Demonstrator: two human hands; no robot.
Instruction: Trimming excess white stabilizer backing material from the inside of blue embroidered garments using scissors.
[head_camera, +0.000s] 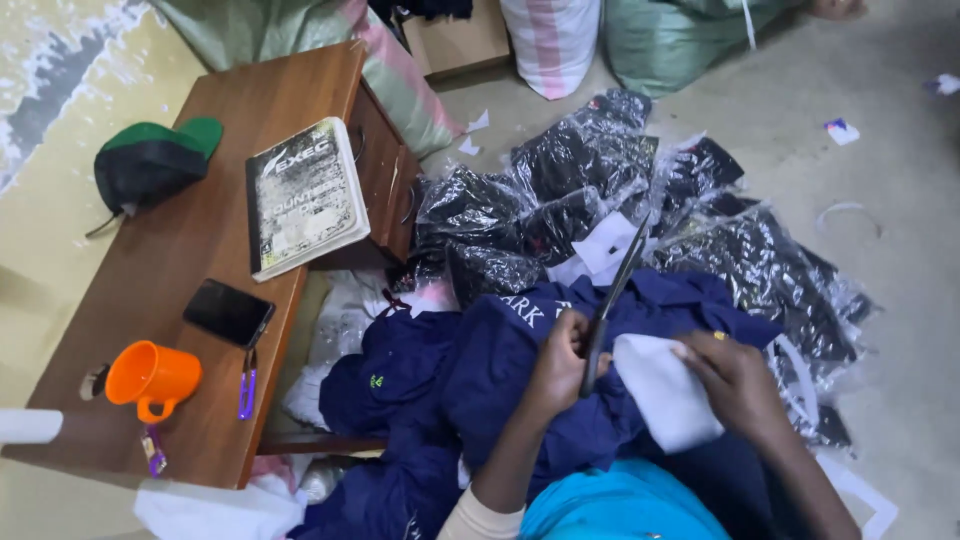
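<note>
Cluttered floor beside low table (200, 250): left hand (560, 365) gripping scissors (610, 300), right hand (735, 380) pinching white cloth (665, 390) (bare floor rightward).

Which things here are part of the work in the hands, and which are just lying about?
In use:
- scissors, gripped by the left hand
- white fabric piece, held by the right hand
- navy garment beneath both hands

Lying about:
- book, phone, orange cup and cap on the wooden table
- bagged dark garments on the floor
</note>
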